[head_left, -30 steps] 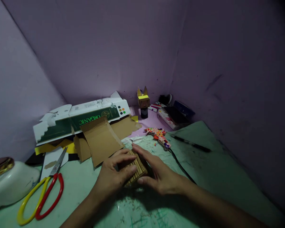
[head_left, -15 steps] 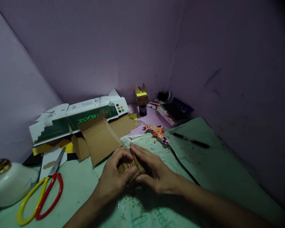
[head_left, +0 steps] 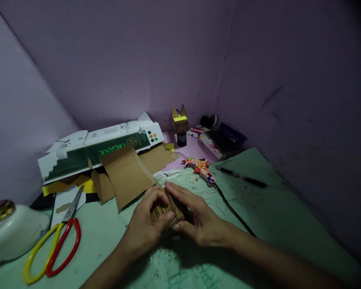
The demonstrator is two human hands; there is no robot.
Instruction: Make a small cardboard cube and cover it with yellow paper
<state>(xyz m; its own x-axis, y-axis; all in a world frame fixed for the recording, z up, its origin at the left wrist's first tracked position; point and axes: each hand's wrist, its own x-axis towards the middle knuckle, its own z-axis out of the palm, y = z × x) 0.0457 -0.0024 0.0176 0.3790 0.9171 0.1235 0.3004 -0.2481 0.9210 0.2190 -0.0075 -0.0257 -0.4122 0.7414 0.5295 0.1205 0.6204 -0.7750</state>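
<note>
purple walls (head_left: 156,60) meet behind a green-covered desk (head_left: 114,245) in dim light. well short of the desk's far corner, a ridged cardboard piece (head_left: 160,210) is held between both hands. the left hand (head_left: 146,220) bends its index finger and thumb around it; the right hand (head_left: 203,220) lays its fingers close together along the other side, thumb pressed at the near edge. what the hidden fingertips do, i cannot tell. the piece looks already shaped into a block, but the hands cover whether its seams are fastened, so what is left is unclear. flat cardboard (head_left: 128,174) lies beyond the left hand, before a torn carton (head_left: 108,150); scissors (head_left: 67,220) rest toward the left edge. ahead of the right hand lies a glue gun (head_left: 200,168), unheld, its cord (head_left: 233,213) passing close behind that forearm. by the far corner stands a cardboard figure (head_left: 181,126).
</note>
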